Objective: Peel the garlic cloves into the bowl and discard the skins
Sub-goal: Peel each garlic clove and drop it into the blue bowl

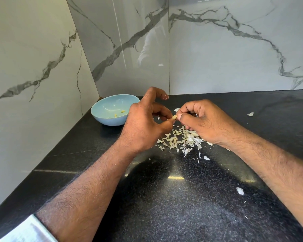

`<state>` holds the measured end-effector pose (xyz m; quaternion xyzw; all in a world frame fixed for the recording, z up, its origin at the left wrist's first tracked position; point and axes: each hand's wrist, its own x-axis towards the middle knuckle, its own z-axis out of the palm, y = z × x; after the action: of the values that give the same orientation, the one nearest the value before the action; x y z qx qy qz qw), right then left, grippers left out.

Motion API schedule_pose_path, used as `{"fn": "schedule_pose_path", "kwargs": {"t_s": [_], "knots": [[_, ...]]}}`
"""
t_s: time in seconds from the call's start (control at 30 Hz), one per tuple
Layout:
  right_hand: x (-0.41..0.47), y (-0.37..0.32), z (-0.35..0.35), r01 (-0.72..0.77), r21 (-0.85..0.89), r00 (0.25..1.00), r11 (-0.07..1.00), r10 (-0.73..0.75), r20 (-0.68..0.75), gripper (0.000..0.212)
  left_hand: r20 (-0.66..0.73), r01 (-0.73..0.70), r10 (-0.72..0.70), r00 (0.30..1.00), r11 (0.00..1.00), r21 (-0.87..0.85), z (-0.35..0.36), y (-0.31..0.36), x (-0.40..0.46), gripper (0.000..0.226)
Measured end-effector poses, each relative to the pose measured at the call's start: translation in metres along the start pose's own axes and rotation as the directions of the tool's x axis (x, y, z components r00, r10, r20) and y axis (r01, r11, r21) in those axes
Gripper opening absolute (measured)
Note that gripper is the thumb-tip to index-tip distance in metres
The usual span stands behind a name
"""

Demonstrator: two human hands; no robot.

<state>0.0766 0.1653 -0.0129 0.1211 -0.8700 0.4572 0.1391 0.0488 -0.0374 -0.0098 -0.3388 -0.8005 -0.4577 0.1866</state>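
Note:
A small pale garlic clove (174, 117) is held above the black counter between both hands. My left hand (143, 123) pinches it from the left with thumb and fingertips. My right hand (201, 117) pinches it from the right with thumb and forefinger, its other fingers curled. Below the hands lies a pile of papery garlic skins (180, 139). A light blue bowl (101, 112) stands to the left in the corner, with two small peeled pieces (119, 113) inside.
Loose skin flakes are scattered over the black speckled counter (164, 198), one at the right (250, 114) and one near the front right (240, 190). Marble walls close the counter at the back and left.

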Motion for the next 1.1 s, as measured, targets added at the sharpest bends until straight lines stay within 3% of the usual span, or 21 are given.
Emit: {"fn": "schedule_pose_path", "kwargs": {"t_s": [0.13, 0.3, 0.43, 0.53, 0.63, 0.7, 0.8, 0.87, 0.97, 1.1], "knots": [[0.001, -0.001, 0.001, -0.022, 0.116, 0.999, 0.993, 0.025, -0.026, 0.015, 0.029, 0.160, -0.158, 0.987, 0.948, -0.276, 0.002, -0.006, 0.001, 0.054], [0.000, -0.003, 0.002, -0.066, 0.159, 0.997, 0.985, 0.073, -0.036, 0.015, 0.035, 0.202, -0.207, 0.978, 0.885, -0.420, 0.005, -0.008, 0.002, 0.051], [0.000, -0.002, 0.002, -0.099, 0.076, 0.994, 0.992, 0.102, -0.035, 0.015, -0.004, 0.244, -0.335, 0.942, 0.695, -0.676, 0.005, -0.006, 0.005, 0.052], [0.003, 0.000, -0.004, -0.115, 0.064, 0.982, 0.991, 0.123, -0.146, 0.008, 0.022, 0.246, -0.376, 0.926, 0.559, -0.792, -0.001, -0.008, 0.007, 0.063], [0.003, 0.003, -0.009, -0.133, -0.053, 0.974, 0.990, 0.120, -0.194, 0.024, 0.105, 0.295, -0.378, 0.920, 0.489, -0.821, -0.002, -0.009, 0.005, 0.051], [0.002, 0.004, -0.008, -0.126, -0.098, 0.988, 0.987, 0.116, -0.102, 0.033, 0.119, 0.320, -0.392, 0.912, 0.499, -0.805, 0.001, -0.010, 0.004, 0.036], [0.000, 0.001, -0.005, -0.059, 0.042, 0.998, 0.997, 0.060, -0.017, 0.015, 0.100, 0.319, -0.387, 0.917, 0.558, -0.766, 0.003, -0.013, 0.004, 0.027], [-0.002, -0.004, -0.001, -0.023, 0.129, 1.000, 0.991, 0.026, -0.016, 0.008, 0.074, 0.292, -0.349, 0.934, 0.630, -0.720, 0.003, -0.013, 0.004, 0.022], [-0.004, -0.007, 0.003, 0.025, 0.112, 0.999, 0.993, -0.022, -0.026, 0.012, 0.036, 0.256, -0.292, 0.956, 0.765, -0.591, 0.006, -0.015, 0.003, 0.017], [-0.004, -0.007, 0.004, -0.013, 0.090, 0.999, 0.996, 0.017, -0.043, 0.009, 0.024, 0.243, -0.267, 0.963, 0.834, -0.495, 0.006, -0.017, 0.003, 0.015]]}}
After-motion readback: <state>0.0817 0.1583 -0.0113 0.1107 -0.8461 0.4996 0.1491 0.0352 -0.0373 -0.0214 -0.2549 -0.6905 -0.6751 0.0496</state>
